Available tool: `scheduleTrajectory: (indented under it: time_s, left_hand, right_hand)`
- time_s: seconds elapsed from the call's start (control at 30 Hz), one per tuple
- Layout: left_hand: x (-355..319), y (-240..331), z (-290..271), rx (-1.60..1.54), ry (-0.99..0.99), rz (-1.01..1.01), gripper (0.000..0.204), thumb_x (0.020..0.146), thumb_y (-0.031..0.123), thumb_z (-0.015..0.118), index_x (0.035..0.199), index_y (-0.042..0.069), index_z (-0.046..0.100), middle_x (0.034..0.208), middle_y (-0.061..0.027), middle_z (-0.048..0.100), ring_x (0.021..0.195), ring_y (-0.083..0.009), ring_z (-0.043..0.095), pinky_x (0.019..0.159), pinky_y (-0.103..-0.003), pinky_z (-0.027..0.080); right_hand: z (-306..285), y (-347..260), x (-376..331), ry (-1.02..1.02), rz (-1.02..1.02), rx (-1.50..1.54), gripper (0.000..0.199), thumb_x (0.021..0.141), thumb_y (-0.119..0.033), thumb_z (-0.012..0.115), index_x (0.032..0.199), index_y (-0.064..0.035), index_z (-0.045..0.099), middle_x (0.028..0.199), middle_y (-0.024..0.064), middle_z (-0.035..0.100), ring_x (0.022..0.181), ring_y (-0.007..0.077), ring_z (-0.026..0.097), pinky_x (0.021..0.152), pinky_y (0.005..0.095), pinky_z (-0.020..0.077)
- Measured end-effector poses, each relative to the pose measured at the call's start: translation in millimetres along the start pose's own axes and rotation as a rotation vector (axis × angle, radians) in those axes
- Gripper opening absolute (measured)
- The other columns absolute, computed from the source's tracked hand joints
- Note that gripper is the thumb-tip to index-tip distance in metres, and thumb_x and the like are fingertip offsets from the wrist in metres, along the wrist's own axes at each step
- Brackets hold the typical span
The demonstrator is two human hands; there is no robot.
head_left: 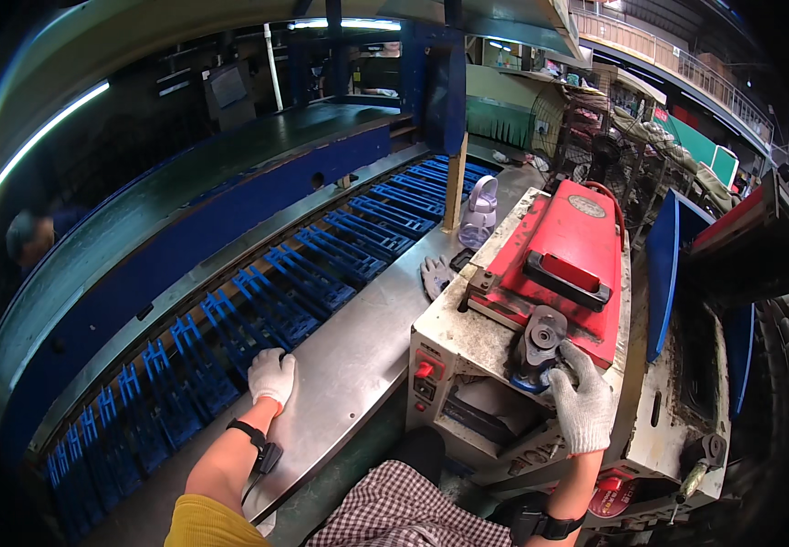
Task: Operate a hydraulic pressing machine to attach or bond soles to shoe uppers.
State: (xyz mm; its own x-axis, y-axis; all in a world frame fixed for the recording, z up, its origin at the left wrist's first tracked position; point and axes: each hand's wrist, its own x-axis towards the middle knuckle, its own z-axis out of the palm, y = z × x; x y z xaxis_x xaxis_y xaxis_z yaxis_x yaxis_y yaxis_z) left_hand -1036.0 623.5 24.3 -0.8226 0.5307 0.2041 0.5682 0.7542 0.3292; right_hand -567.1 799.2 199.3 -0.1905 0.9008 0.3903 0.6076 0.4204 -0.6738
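My left hand [271, 376], in a white knit glove, rests with its fingers laid on the bare metal counter [358, 351], beside the row of blue slats. It holds nothing. On the right, my gloved right hand [584, 401] has its thumb and fingers closed round the edge of a dark grey part with a round hub [543, 335]. This part sits at the front of a red-lidded machine [563, 242], below the lid's black handle [566, 281]. A bit of blue shows under the grey part. My fingertips are partly hidden behind it.
Blue slats [303, 260] run beside the counter under a long blue frame [203, 214]. A grey glove [436, 276], a pale purple bottle [478, 214] and a wooden post [455, 187] stand or lie near the machine. A second machine [677, 401] with a blue panel adjoins at right.
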Motion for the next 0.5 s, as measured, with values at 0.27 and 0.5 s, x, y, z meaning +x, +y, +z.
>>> scheduleTrajectory:
  time_s: [0.27, 0.5]
  left_hand:
    - [3.4, -0.1, 1.0, -0.004, -0.001, -0.004, 0.044, 0.098, 0.044, 0.051, 0.122, 0.012, 0.070, 0.129, -0.0127, 0.065, 0.124, -0.0329, 0.057, 0.105, -0.047, 0.044]
    - [4.6, 1.1, 1.7, 0.002, 0.008, 0.000, 0.044, 0.097, 0.043, 0.050, 0.121, 0.012, 0.070, 0.128, -0.0131, 0.066, 0.123, -0.0337, 0.058, 0.105, -0.047, 0.044]
  right_hand:
    - [4.0, 6.0, 3.8, 0.016, -0.005, 0.040, 0.049, 0.083, -0.016, 0.077, 0.130, -0.0067, 0.068, 0.112, 0.0169, 0.075, 0.103, 0.0278, 0.074, 0.092, 0.0370, 0.0554]
    - [1.7, 2.9, 3.4, 0.009, -0.007, 0.005, 0.048, 0.084, -0.017, 0.077, 0.130, -0.0071, 0.068, 0.113, 0.0164, 0.075, 0.104, 0.0282, 0.073, 0.093, 0.0372, 0.0551]
